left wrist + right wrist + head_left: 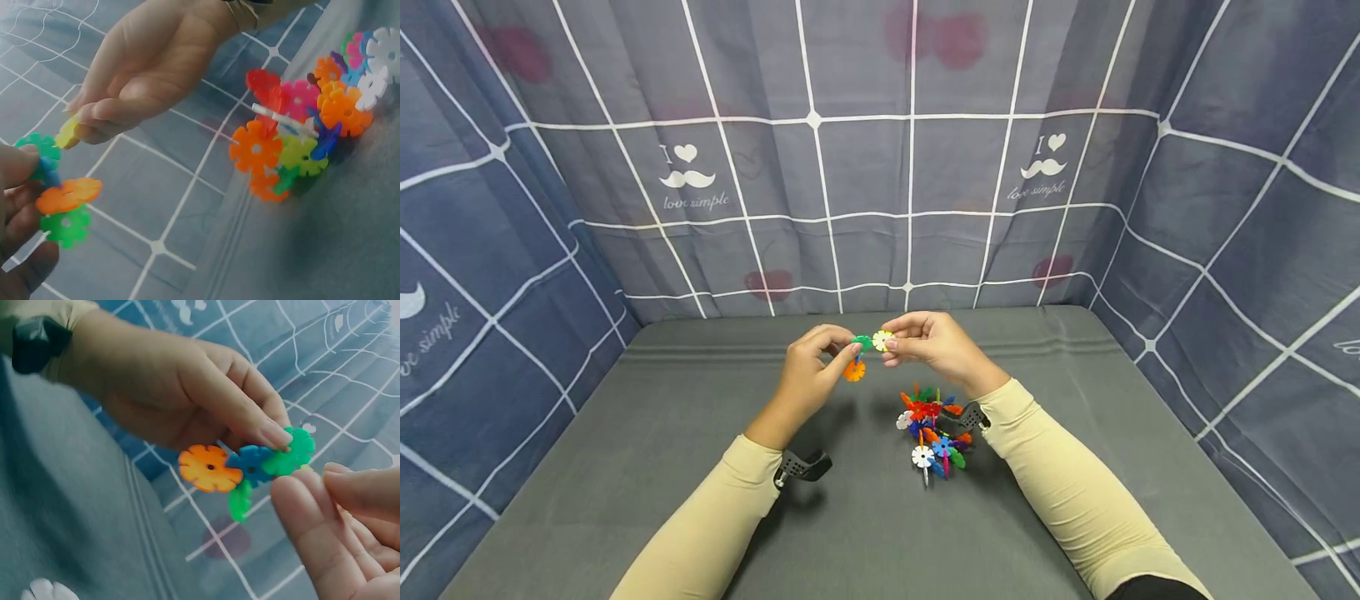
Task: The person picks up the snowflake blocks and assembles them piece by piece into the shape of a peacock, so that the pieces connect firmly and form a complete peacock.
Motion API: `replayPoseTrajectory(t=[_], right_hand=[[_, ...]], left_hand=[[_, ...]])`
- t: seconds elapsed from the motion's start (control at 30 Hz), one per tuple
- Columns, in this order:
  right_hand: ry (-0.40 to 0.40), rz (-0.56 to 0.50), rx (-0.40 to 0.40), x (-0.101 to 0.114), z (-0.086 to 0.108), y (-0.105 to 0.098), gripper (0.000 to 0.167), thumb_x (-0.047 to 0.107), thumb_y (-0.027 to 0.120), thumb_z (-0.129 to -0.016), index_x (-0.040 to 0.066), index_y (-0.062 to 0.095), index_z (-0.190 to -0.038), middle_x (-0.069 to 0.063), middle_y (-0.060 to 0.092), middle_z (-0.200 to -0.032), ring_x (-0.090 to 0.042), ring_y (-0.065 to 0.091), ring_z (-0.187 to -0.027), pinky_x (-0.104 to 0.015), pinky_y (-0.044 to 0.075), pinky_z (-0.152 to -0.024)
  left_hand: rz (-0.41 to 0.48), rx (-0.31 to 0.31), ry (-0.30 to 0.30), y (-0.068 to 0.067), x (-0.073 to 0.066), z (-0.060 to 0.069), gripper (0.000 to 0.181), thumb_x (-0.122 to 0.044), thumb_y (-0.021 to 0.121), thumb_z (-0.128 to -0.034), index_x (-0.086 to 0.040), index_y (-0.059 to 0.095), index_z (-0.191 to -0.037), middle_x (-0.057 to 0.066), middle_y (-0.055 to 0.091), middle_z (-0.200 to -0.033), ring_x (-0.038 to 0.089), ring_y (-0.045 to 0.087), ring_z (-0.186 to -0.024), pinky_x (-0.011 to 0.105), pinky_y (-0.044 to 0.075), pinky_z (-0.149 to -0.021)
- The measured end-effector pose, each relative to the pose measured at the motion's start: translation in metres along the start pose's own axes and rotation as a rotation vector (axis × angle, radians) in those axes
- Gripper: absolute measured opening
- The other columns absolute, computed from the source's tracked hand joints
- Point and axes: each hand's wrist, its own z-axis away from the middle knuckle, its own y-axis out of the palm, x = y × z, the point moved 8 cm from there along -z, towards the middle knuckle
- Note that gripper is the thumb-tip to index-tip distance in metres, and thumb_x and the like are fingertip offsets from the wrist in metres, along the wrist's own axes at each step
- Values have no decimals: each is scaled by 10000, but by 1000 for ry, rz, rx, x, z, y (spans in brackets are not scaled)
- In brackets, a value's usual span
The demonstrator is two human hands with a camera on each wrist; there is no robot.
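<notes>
My left hand [808, 362] pinches a small cluster of flower-shaped plastic pieces between thumb and fingers. In the right wrist view it shows a green piece [299, 452] at the fingertips, a blue piece [251, 467], an orange piece [209, 469] and a second green piece [239, 501] hanging below. My right hand [936, 342] pinches a yellow flower-shaped piece [883, 340], its edge close against the upper green one. Whether the two edges are slotted together, I cannot tell. Both hands are raised above the table, and in the right wrist view fingers mostly hide the yellow piece.
A heap of joined flower pieces [936, 450] in many colours lies on the grey table [880, 533], below my right wrist. Dark wrist-worn mounts [805, 467] sit on both forearms. Blue-grey gridded curtains [865, 167] enclose the back and sides.
</notes>
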Motion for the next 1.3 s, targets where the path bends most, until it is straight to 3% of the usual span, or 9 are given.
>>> replayPoseTrajectory(t=[0.1,0.27,0.4,0.53,0.73,1.03,1.2,1.3], right_hand=[[-9,-83,-41,-1,3,3,257,-133,658,-978,-174,617,-1229,-237,730,-1021,-302,762,-834,-554,577,-861],[1,-223,-116,-2,6,9,152,-147,629,-986,-114,618,-1134,-223,721,-1001,-282,760,-810,-421,616,-809],[12,-315,-158,-2,7,14,114,-153,598,-992,-74,629,-1067,-209,699,-993,-276,757,-792,-400,619,-790],[16,-331,-193,-4,10,19,114,-149,614,-988,-61,636,-1056,-205,704,-993,-273,760,-797,-402,617,-798],[-4,-297,-210,-5,15,22,114,-161,626,-977,-96,617,-1070,-227,705,-996,-286,760,-785,-412,616,-801],[5,-257,-203,-4,20,22,117,-167,610,-984,-97,601,-1077,-256,684,-1015,-299,760,-782,-414,618,-785],[37,-107,-129,4,23,20,182,-41,620,-1043,-148,588,-1186,-307,669,-1098,-372,753,-857,-488,606,-831],[44,103,-132,12,27,4,225,59,626,-1069,-124,634,-1199,-290,679,-1029,-389,720,-824,-423,628,-736]], left_hand=[[38,-43,13,-1,-18,-2,110,170,774,-861,91,719,-913,191,706,-931,279,656,-791,276,553,-732],[56,-96,40,-1,-20,-1,122,187,766,-853,83,717,-895,188,707,-935,248,649,-771,216,529,-741],[67,-130,58,1,-9,3,140,189,777,-847,65,726,-885,175,707,-934,248,654,-782,199,528,-742],[63,-128,72,3,4,8,134,146,798,-856,30,749,-901,137,719,-954,243,669,-809,205,539,-759],[32,-113,83,3,3,9,84,63,830,-871,20,777,-920,90,740,-960,240,663,-849,271,543,-782],[-4,-50,117,7,-1,5,108,45,841,-868,-33,785,-918,38,739,-922,219,643,-809,376,523,-708],[-22,26,126,8,4,5,82,8,817,-901,-59,770,-892,17,733,-924,204,639,-818,384,534,-680],[-31,19,106,4,9,5,72,-11,820,-909,-64,773,-897,10,730,-923,206,639,-816,373,534,-675]])
